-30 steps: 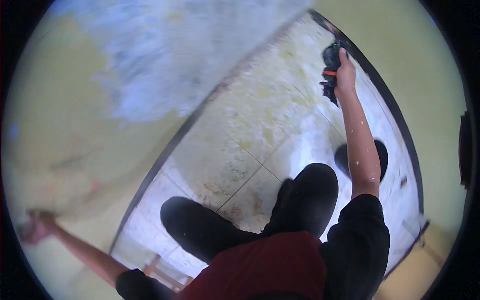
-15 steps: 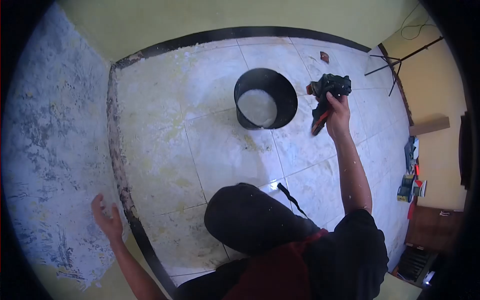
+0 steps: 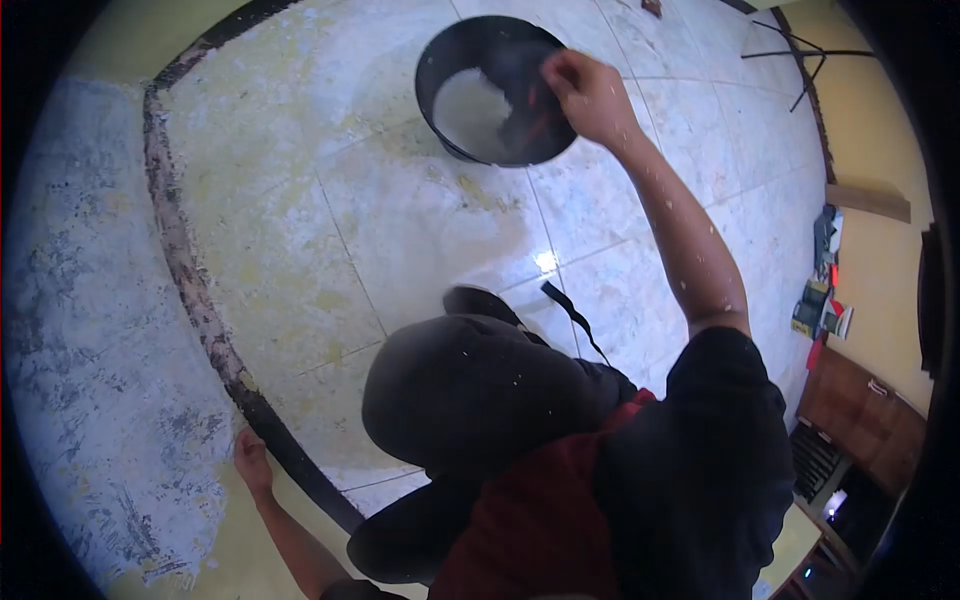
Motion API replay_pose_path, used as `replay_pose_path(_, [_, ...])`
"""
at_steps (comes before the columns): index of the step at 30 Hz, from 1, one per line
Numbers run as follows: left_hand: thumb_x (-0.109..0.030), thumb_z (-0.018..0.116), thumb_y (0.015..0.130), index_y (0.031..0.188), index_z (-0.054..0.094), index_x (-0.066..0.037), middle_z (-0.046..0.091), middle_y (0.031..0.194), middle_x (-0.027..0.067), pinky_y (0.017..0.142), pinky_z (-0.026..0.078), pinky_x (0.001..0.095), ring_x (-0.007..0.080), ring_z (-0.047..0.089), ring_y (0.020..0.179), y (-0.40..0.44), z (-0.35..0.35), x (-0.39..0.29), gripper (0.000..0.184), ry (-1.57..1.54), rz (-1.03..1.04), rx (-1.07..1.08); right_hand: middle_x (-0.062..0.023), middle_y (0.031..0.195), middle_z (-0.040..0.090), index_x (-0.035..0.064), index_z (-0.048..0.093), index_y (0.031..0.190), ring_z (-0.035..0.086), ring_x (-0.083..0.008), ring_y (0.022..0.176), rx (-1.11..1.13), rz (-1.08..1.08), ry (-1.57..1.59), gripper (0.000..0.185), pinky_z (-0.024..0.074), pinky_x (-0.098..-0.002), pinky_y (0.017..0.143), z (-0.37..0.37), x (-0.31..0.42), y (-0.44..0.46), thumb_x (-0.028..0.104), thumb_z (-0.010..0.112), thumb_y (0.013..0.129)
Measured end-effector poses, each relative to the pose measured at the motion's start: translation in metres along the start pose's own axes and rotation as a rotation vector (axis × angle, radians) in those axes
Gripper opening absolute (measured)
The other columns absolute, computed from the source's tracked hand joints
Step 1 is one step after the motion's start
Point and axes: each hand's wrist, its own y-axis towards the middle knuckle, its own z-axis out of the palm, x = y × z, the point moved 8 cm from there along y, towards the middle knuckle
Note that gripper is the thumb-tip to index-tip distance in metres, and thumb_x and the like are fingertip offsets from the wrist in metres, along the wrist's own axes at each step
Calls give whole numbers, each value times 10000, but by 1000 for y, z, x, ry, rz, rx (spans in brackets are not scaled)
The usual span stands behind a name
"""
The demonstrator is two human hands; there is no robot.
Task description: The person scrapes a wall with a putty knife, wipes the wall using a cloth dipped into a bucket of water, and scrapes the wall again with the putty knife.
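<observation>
My right hand (image 3: pixel 590 95) is over the right rim of a black bucket (image 3: pixel 455 140), its fingers curled together. Below the fingers, inside the bucket, is a blurred dark thing (image 3: pixel 528 95) with a red-orange streak; whether the fingers still touch it cannot be made out. Whitish stuff (image 3: pixel 470 108) shows in the bucket. At the lower left my left hand (image 3: pixel 253 462) is beside the patchy wall (image 3: pixel 100 400), near the dark skirting (image 3: pixel 290 450), with its fingers drawn together and nothing seen in them.
The tiled floor (image 3: pixel 400 250) bears yellowish and white residue. My dark-clothed knee (image 3: pixel 470 395) is below the bucket, near a black strap (image 3: pixel 575 315). At the right are a thin black stand (image 3: pixel 815 55), a plank (image 3: pixel 870 202), small containers (image 3: pixel 815 310) and a brown cabinet (image 3: pixel 860 410).
My right hand has moved left to the bucket, and the black thing with the orange stripe is inside it. The fingers of my left hand have drawn together. The view has shifted.
</observation>
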Motion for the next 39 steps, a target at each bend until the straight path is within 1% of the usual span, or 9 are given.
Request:
replay_pose_path(1, [-71, 617, 874, 1229, 572, -15, 575, 934, 33, 783, 461, 263, 138, 552, 843, 1, -4, -4, 363, -1, 3, -26, -91, 647, 631, 46, 618, 926, 676, -149, 696, 63, 240, 270, 65, 514, -344, 624, 8, -13, -9, 88, 577, 898])
replay_pose_path(3, [-61, 632, 861, 1217, 584, -24, 576, 935, 29, 771, 468, 274, 133, 558, 861, 1, -2, -12, 361, -60, -37, -27, -109, 720, 677, 48, 637, 902, 700, -213, 714, 208, 103, 296, 91, 524, -352, 631, 19, -10, -11, 50, 573, 837])
replay_pose_path(5, [-58, 637, 858, 1215, 590, -35, 576, 936, 25, 770, 467, 276, 130, 556, 860, 7, -1, -29, 361, -76, -27, -50, -161, 855, 714, 44, 683, 974, 706, -268, 818, 641, 88, -296, 215, 538, -364, 712, 38, 5, -7, 65, 568, 794])
replay_pose_path(8, [-61, 645, 854, 1211, 601, -53, 575, 929, 17, 763, 467, 281, 126, 554, 847, 21, 6, -78, 359, -99, -17, -86, -201, 981, 708, 16, 671, 1069, 700, -281, 786, 716, -97, -168, 309, 560, -354, 670, 78, 36, 19, 30, 516, 802])
replay_pose_path(13, [-74, 674, 843, 1201, 607, -54, 591, 914, 27, 719, 474, 271, 125, 563, 794, 24, 33, -110, 364, -188, 113, -37, -193, 1071, 692, 92, 716, 1091, 666, -353, 1001, 712, -114, -518, 359, 510, -390, 906, 239, -80, 83, 235, 612, 778])
replay_pose_path(17, [-64, 691, 824, 1205, 605, -40, 601, 928, 36, 713, 483, 273, 129, 565, 790, -8, 43, -104, 392, -211, 15, -106, -183, 1319, 583, 108, 694, 1182, 511, -292, 1284, 1032, -13, -710, 541, 375, -398, 1083, 248, -102, 53, 453, 669, 767])
replay_pose_path(30, [-84, 713, 816, 1207, 612, -34, 617, 972, 55, 729, 502, 278, 134, 568, 776, -14, 45, -67, 406, -193, -110, -105, -140, 1355, 569, 138, 652, 1252, 507, -314, 1291, 564, -323, -719, 455, 305, -479, 1118, 261, -106, 61, 329, 600, 843])
replay_pose_path(32, [-91, 713, 819, 1207, 613, -38, 618, 974, 56, 728, 501, 279, 133, 567, 774, -11, 44, -69, 404, -216, -98, -116, -162, 1244, 632, 157, 704, 1142, 564, -287, 1225, 1009, -470, -1125, 360, 327, -494, 1088, 259, -108, 33, 323, 589, 845])
replay_pose_path(39, [-124, 705, 837, 1219, 607, -45, 630, 959, 57, 717, 498, 280, 133, 573, 770, -20, 41, -47, 402, -160, -87, -99, -174, 976, 702, 132, 716, 1019, 653, -355, 1005, 913, -411, -699, 303, 497, -470, 901, 154, -26, 56, 265, 689, 749])
